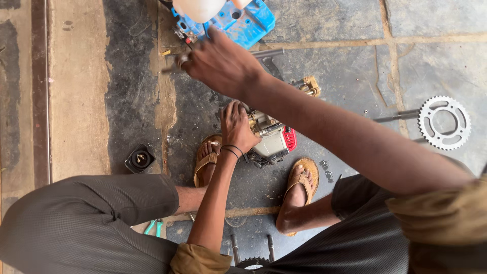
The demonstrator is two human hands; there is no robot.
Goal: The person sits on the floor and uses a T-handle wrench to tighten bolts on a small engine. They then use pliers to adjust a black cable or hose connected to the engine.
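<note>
You are squatting on a stone-slab floor point(345, 66) with mortar joints, grit and oil stains, and your work sits between your sandalled feet. The small engine point(271, 137), grey-bodied with a red cover on its right side and a brass fitting on top, rests on the floor just ahead of your toes. Your left hand point(237, 127) comes straight down over your left knee, wrist banded with thin black rings, and its fingers are curled over the engine's top left end, pressing it steady. Your right hand point(220, 63) stretches far forward across the engine, arm nearly straight, to the blue plastic housing point(248, 23) with its white tank at the top edge; the fingers look pinched around a thin metal rod or tool point(172, 67), though motion blur keeps you from telling just what it is. By the look of it you are at the fetching stage: one hand holding the engine, the other picking up a part or tool. The next move calls for bringing that piece back without losing your hold on the engine. A sprocket point(444, 123) lies well apart on the right, a small black cap point(139, 159) to the left.
</note>
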